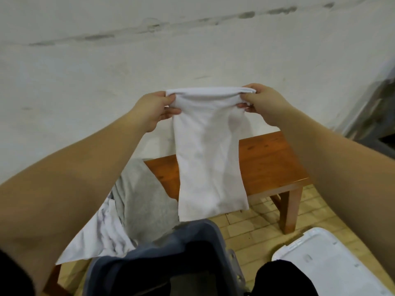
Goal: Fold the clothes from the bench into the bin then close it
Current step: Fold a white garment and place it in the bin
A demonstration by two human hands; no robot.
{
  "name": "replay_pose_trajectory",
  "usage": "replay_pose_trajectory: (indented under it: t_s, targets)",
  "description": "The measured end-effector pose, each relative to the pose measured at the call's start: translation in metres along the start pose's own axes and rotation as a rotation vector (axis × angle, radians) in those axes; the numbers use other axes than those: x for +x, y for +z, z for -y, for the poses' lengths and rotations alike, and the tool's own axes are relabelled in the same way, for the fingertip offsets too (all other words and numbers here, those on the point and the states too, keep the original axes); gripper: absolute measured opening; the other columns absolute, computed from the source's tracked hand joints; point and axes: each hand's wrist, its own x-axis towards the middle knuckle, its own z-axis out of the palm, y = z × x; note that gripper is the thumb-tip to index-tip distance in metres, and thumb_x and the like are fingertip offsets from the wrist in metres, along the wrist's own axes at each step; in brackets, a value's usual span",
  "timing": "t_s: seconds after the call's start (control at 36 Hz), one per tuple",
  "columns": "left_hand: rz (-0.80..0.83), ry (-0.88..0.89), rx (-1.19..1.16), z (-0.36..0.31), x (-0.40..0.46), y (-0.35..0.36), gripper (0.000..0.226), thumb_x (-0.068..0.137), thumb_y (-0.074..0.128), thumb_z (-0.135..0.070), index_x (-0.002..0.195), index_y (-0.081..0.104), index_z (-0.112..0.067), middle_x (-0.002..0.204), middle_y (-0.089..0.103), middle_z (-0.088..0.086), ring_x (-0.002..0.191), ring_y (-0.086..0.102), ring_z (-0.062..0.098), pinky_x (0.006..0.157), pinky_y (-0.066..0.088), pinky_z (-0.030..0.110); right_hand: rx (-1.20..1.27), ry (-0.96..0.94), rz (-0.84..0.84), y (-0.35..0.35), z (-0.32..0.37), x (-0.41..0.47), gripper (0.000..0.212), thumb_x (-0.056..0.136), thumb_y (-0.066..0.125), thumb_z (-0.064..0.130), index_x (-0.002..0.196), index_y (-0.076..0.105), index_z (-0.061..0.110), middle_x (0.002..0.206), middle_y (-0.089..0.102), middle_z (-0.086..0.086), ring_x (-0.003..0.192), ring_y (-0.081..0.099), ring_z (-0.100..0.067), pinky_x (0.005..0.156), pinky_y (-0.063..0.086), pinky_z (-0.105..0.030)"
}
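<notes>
Pinching top corners of white garment (210, 154), left hand (155, 111) and right hand (264, 103) both clamped, cloth hanging half-folded above bench (271, 161). Mid-fold. Next, probably: halve again, lower into open bin (205, 229); lid (333, 261) waits on floor.

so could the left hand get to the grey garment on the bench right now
Probably not at once: the left hand is pinching the white cloth along with the right hand. The grey garment lies uncovered on the bench below it, so once freed the way looks open.

Stained white wall (149, 50); tiled floor (256, 221).
</notes>
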Motion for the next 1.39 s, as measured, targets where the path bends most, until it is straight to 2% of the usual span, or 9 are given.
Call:
replay_pose_trajectory:
  t_s: [0.25,0.36,0.53,0.67,0.75,0.92,1.0,1.14,1.39]
  targets:
    - [0.103,-0.032,0.299,0.078,-0.047,0.005,0.015,0.098,0.058,-0.02,0.105,0.071,-0.023,0.105,0.074,0.005,0.094,0.071,0.021,0.089,0.054,0.036,-0.136,0.106,0.025,0.023,-0.075,-0.05,0.017,0.093,0.053,0.022,0.093,0.07,0.024,0.093,0.072,0.004,0.095,0.069,-0.019,0.083,0.053,-0.035]
    - [0.225,-0.013,0.565,0.125,-0.088,0.011,0.014,0.097,0.059,-0.028,0.103,0.07,-0.035,0.107,0.065,-0.017,0.095,0.06,-0.002,0.083,0.044,0.014,-0.18,0.197,0.098,0.033,-0.118,-0.102,0.016,0.096,0.054,0.028,0.093,0.069,0.031,0.107,0.068,0.016,0.1,0.06,-0.006,0.079,0.046,-0.028]
    - [0.4,-0.101,0.986,0.182,-0.112,0.014,0.031,0.095,0.05,-0.008,0.09,0.07,-0.031,0.115,0.06,-0.012,0.103,0.052,0.003,0.097,0.036,0.019,-0.428,0.265,0.296,0.054,-0.182,-0.141,0.018,0.091,0.058,0.013,0.1,0.069,0.024,0.124,0.049,0.014,0.114,0.047,-0.009,0.097,0.034,-0.025]
    - [0.108,-0.198,0.852,0.184,-0.111,0.034,0.019,0.099,0.05,-0.025,0.112,0.063,-0.02,0.106,0.062,-0.005,0.084,0.052,0.005,0.079,0.039,0.024,-0.172,0.487,-0.069,0.063,-0.176,-0.147,0.011,0.093,0.054,0.031,0.098,0.062,0.024,0.099,0.063,-0.003,0.089,0.061,-0.019,0.08,0.053,-0.036]
    - [0.065,-0.325,0.861,0.183,-0.105,0.045,0.044,0.098,0.052,-0.042,0.131,0.05,-0.013,0.112,0.058,0.002,0.096,0.057,0.017,0.079,0.042,0.028,0.068,0.706,-0.151,0.077,-0.172,-0.15,0.033,0.095,0.058,0.041,0.118,0.054,0.016,0.1,0.059,-0.002,0.088,0.057,-0.019,0.072,0.049,-0.032]
    - [-0.007,-0.522,0.667,0.175,-0.096,0.065,0.057,0.093,0.064,-0.041,0.133,0.05,-0.003,0.132,0.057,0.014,0.116,0.058,0.03,0.088,0.048,0.033,0.434,0.861,-0.295,0.099,-0.181,-0.152,0.055,0.089,0.068,0.043,0.133,0.044,0.02,0.12,0.051,-0.003,0.108,0.047,-0.024,0.095,0.042,-0.043]
    - [-0.012,-0.571,0.61,0.175,-0.096,0.071,0.055,0.091,0.068,-0.033,0.132,0.051,-0.001,0.132,0.057,0.015,0.119,0.056,0.032,0.095,0.048,0.034,0.616,0.89,-0.263,0.094,-0.195,-0.153,0.05,0.084,0.075,0.036,0.126,0.054,0.018,0.121,0.063,-0.006,0.109,0.061,-0.027,0.097,0.052,-0.045]
    - [-0.071,-0.655,0.312,0.17,-0.098,0.071,0.043,0.088,0.072,-0.019,0.124,0.056,-0.002,0.125,0.061,0.011,0.112,0.059,0.033,0.099,0.05,0.045,0.694,0.872,-0.093,0.085,-0.184,-0.166,0.035,0.089,0.072,0.023,0.118,0.061,0.008,0.102,0.067,-0.005,0.079,0.06,-0.016,0.061,0.048,-0.026]
    - [0.027,-0.596,-0.057,0.143,-0.152,0.066,0.018,0.095,0.062,-0.011,0.113,0.06,-0.008,0.11,0.07,0.008,0.099,0.066,0.024,0.07,0.056,0.033,0.733,0.821,-0.048,0.062,-0.16,-0.19,0.029,0.092,0.056,0.011,0.12,0.054,0.011,0.118,0.059,-0.011,0.103,0.059,-0.028,0.075,0.052,-0.035]
